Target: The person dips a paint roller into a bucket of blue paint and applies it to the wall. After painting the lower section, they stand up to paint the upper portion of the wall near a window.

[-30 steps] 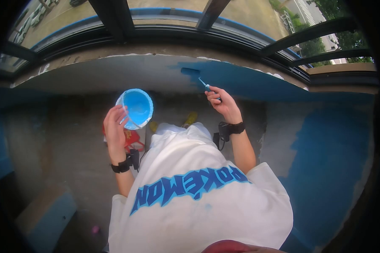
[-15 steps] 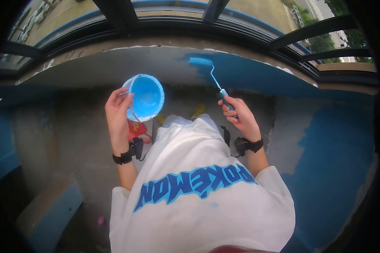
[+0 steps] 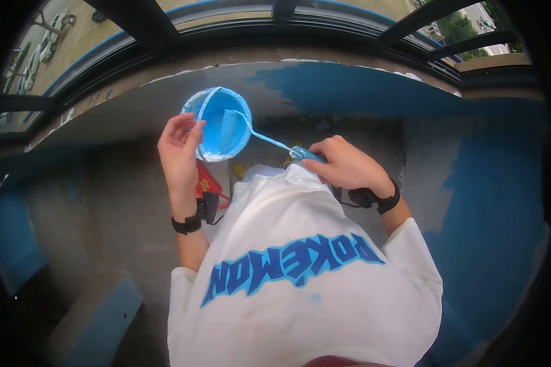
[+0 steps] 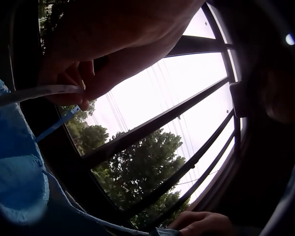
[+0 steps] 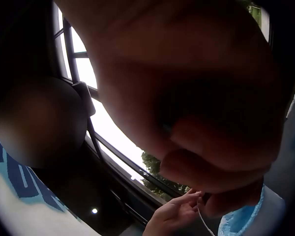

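My left hand [image 3: 180, 140] holds up a paint bucket [image 3: 241, 98] by its bail handle. In the left wrist view, thumb and fingers pinch the whitish handle [image 4: 44, 91] above the rim. Blue paint coats the bucket's inside and crusts its edge. My right hand [image 3: 355, 164] grips the blue handle [image 3: 304, 154] of a small paint roller. The roller's paint-coated rod [image 3: 269, 140] crosses the bucket's rim, and its blue roller head [image 3: 230, 129] is inside the bucket. In the right wrist view, curled fingers [image 5: 211, 142] mostly hide the roller handle.
Ahead is a low wall, grey [image 3: 147, 107] at left and freshly blue [image 3: 349, 88] at right, beneath dark window frames [image 3: 226, 38]. A red item [image 3: 208, 181] sits below the bucket. Another wall with a blue patch [image 3: 490, 189] stands at right.
The roller has come off the wall and down leftward into the bucket, with the right hand turning toward it. The left hand has brought the bucket slightly up and to the right.
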`<state>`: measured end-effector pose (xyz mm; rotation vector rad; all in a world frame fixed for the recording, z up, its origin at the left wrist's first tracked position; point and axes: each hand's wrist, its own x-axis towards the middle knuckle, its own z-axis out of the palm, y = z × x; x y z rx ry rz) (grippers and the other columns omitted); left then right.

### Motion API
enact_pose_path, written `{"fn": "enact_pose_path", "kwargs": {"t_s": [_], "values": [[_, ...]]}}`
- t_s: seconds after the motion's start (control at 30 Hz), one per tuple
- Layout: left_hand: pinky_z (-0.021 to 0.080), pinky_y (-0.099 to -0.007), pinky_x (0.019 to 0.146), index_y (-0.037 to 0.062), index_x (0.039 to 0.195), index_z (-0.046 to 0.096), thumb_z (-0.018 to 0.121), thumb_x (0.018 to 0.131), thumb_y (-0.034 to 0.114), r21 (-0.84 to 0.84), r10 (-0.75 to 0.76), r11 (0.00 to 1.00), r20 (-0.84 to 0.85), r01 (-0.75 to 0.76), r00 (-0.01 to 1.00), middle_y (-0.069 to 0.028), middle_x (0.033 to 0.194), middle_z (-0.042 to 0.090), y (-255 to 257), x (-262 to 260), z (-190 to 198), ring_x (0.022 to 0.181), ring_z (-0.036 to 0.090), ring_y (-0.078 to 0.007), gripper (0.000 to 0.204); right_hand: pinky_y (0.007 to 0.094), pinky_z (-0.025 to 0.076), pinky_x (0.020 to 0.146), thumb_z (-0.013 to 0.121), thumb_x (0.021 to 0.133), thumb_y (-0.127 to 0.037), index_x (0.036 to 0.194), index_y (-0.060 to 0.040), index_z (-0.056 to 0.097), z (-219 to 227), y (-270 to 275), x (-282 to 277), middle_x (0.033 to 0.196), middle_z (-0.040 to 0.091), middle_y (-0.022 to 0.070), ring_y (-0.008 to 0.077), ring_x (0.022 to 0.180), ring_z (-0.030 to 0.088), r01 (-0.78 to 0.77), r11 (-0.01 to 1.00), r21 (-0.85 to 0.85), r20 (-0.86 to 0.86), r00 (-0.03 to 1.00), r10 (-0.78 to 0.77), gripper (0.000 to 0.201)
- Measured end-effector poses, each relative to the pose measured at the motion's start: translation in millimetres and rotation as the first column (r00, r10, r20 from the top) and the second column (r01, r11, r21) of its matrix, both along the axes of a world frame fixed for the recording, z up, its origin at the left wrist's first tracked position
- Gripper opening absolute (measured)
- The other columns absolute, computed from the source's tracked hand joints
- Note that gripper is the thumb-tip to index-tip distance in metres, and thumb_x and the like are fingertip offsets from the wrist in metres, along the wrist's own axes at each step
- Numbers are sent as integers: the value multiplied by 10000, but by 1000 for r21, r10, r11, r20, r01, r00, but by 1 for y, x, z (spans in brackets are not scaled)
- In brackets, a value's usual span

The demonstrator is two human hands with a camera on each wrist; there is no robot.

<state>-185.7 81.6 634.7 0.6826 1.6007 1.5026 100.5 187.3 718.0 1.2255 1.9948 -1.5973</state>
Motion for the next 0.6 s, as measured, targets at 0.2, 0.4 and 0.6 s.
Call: {"fn": "enact_pose_path", "kwargs": {"t_s": [0.2,0.4,0.6], "values": [[482,-240,724,-14,1171,593,670,904,10,-1,-149,989,23,149,989,-97,1003,667,12,9,11,905,638,-140,279,415,545,654,669,883,-205,865,46,706,-31,11,-36,778,663,225,367,703,665,-272,890,365,165,960,226,255],[484,-245,722,-9,1176,589,666,904,-3,22,-196,981,149,195,969,-95,995,670,18,14,10,946,655,-161,283,418,533,757,686,859,-118,944,-17,675,-49,20,-43,934,616,148,350,853,647,-221,708,671,-9,952,306,133],[497,-259,740,-3,1178,583,667,900,-7,32,-160,987,213,156,964,-98,1020,664,21,18,3,974,656,-170,290,407,527,752,690,866,-153,967,-10,633,-62,19,-45,880,642,156,339,856,649,-85,702,707,-149,952,266,184]]}}
